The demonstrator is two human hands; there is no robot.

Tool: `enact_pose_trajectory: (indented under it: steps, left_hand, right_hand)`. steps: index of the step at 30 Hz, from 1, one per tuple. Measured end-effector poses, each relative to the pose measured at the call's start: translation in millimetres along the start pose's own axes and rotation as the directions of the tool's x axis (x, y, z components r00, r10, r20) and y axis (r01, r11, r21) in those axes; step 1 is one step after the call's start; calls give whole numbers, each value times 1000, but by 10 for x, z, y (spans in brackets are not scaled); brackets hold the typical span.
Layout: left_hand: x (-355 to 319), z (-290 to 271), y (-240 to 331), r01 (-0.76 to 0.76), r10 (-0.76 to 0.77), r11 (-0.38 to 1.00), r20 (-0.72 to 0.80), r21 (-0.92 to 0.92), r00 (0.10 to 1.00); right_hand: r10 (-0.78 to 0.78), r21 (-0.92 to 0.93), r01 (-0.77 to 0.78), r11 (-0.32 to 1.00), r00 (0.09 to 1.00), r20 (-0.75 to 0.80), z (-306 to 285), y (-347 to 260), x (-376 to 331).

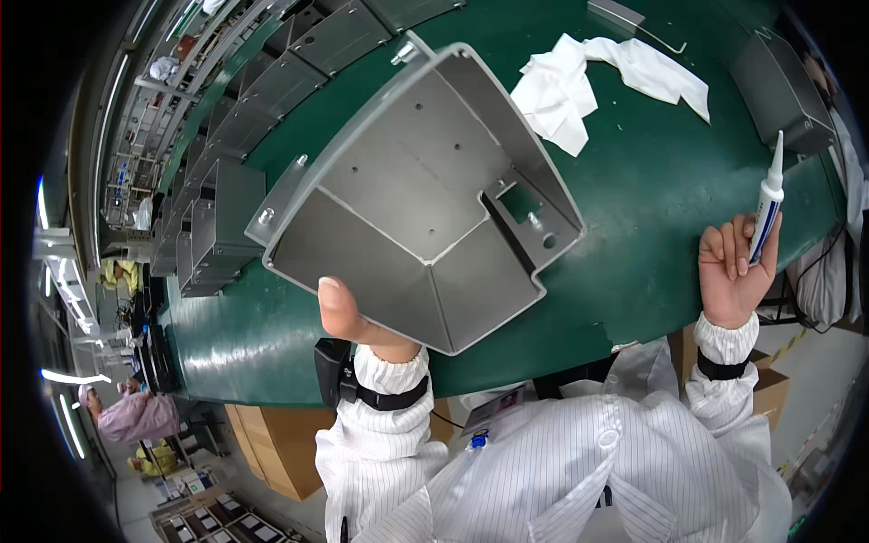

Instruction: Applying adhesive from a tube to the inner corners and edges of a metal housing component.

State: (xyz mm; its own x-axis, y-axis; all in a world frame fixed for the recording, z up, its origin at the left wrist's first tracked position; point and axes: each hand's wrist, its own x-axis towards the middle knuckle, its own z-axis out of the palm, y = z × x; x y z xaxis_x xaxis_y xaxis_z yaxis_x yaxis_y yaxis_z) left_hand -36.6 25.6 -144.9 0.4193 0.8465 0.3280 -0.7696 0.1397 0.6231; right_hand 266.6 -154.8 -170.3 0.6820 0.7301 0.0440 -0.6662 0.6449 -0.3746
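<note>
Grey sheet-metal housing [425, 195], open side up, tipped toward the head camera and lifted above the green bench [652, 226], so that the inner seams, the small holes and the rectangular cut-out in the near flange all lie in plain sight. Held at the near lower wall by the left hand [348, 317], thumb pressed flat on the inside face, the other fingers hidden behind the metal and presumably bracing the outside; a one-handed grip at the edge that leaves the whole interior unobstructed. Pale lines visible along the inner corners, possibly sealant, though too fine to be sure. Well apart to the right, the right hand [735, 267] raised over the bench edge, fingers curled around a white tube with a long tapered nozzle [769, 201], nozzle pointing up and away from the housing, so kept clear of the metal and of the sleeve. Beyond the housing, a crumpled white cloth [579, 86] lying on the bench within reach, handy for wiping. Farther left, a row of similar grey housings [217, 181] lined up along the bench's far edge, with another grey box [783, 90] at the right rim. Striped white coat sleeves with dark wrist straps at the lower edge; another person in pink [136, 414] at a distant station on the lower left.
</note>
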Motion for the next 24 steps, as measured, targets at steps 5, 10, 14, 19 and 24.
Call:
enact_pose_trajectory:
  steps: [5,10,14,19,24]
  left_hand:
    - [94,65,-19,-64,235,878,-310,475,921]
    - [153,49,-37,27,257,763,-341,646,904]
    - [151,76,-26,63,238,743,-352,666,905]
    - [224,123,-20,16,276,719,-306,695,911]
    - [272,183,-13,-28,298,694,-252,719,921]
  right_hand:
    - [4,8,-4,1000,1000,16,-12,-22,-1]
    - [6,-40,-5,999,1000,18,-26,-47,-4]
    - [17,-49,-16,999,999,31,-28,-65,9]
    - [26,-63,-23,998,998,56,-32,-71,19]
    - [25,-77,-21,997,998,51,-36,-69,19]
